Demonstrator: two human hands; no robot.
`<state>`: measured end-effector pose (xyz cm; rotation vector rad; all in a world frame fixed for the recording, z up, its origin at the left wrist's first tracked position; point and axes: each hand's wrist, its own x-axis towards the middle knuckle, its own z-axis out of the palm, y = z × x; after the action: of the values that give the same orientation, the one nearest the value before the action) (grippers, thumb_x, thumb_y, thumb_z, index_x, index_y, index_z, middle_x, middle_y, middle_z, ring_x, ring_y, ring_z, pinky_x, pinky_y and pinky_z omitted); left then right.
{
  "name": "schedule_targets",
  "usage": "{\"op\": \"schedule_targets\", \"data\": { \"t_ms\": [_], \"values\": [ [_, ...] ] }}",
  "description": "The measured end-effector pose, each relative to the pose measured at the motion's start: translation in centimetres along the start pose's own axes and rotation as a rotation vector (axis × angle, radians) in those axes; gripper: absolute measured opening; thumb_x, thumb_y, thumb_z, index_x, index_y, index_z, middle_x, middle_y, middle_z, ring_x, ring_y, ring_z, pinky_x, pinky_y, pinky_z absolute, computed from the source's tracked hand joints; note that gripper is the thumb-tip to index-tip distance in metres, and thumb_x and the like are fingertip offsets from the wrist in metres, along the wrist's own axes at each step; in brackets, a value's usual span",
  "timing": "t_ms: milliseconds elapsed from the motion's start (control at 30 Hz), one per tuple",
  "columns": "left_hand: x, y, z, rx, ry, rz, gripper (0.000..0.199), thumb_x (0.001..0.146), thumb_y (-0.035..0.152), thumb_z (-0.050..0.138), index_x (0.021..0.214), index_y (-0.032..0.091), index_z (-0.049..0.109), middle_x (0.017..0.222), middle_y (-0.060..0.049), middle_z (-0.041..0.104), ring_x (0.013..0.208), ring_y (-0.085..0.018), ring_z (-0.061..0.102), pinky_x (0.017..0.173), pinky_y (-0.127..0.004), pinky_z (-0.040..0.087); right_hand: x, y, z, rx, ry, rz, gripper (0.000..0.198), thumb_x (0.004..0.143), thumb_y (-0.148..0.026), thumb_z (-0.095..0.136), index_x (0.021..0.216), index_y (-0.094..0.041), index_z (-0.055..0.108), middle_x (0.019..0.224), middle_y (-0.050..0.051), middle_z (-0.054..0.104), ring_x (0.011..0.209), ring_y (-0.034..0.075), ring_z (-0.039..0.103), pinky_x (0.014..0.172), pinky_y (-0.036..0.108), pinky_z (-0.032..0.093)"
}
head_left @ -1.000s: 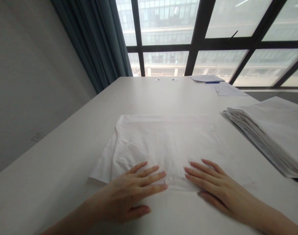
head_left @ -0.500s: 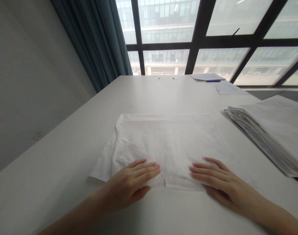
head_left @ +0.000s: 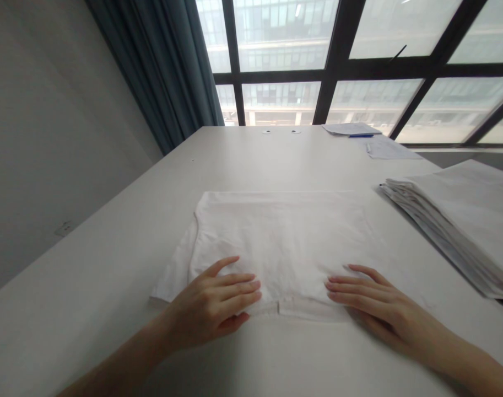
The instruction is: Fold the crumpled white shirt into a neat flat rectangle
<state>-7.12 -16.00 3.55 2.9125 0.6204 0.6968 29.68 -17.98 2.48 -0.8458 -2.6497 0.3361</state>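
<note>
A white folded garment (head_left: 284, 237), perhaps a shirt, lies flat on the white table (head_left: 251, 165) in front of me. Its near edge has a stitched band with a small slit in the middle, and a flap sticks out at its left side. My left hand (head_left: 216, 303) rests on the near left part of the cloth, palm down with the fingers spread. On the near right part lies my right hand (head_left: 371, 300), its fingers stretched out flat over the fabric. Neither hand grips anything, and the cloth under both palms is hidden.
A thick stack of folded white cloth (head_left: 461, 220) sits at the right. Papers (head_left: 391, 149) and a blue pen (head_left: 361, 135) lie at the far right of the table. Beyond are a dark-framed window and a blue curtain (head_left: 160, 66); a wall runs along the left.
My left hand has slid slightly to the left and its fingers have spread. My right hand has shifted a little to the right. The garment stays in place.
</note>
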Motion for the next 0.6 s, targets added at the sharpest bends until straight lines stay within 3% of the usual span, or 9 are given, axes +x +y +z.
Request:
{"op": "schedule_targets", "data": {
  "t_ms": [233, 600],
  "values": [
    [-0.04, -0.23, -0.34, -0.007, 0.006, 0.017, 0.025, 0.093, 0.010, 0.053, 0.114, 0.019, 0.062, 0.107, 0.000, 0.075, 0.109, -0.013, 0.066, 0.120, -0.034, 0.022, -0.24, 0.31, -0.17, 0.070, -0.015, 0.029, 0.040, 0.093, -0.018, 0.054, 0.131, -0.029, 0.061, 0.125, 0.005, 0.068, 0.120, 0.021, 0.060, 0.112, 0.044, 0.036],
    [-0.48, -0.97, -0.60, -0.148, 0.003, -0.007, 0.015, 0.095, 0.021, 0.058, 0.107, 0.022, 0.066, 0.101, 0.001, 0.076, 0.103, -0.013, 0.069, 0.119, -0.035, 0.024, -0.20, 0.85, -0.45, 0.216, -0.041, 0.110, 0.031, 0.094, -0.022, 0.053, 0.120, -0.032, 0.069, 0.118, 0.005, 0.071, 0.118, 0.025, 0.061, 0.109, 0.052, 0.038]
  ]
}}
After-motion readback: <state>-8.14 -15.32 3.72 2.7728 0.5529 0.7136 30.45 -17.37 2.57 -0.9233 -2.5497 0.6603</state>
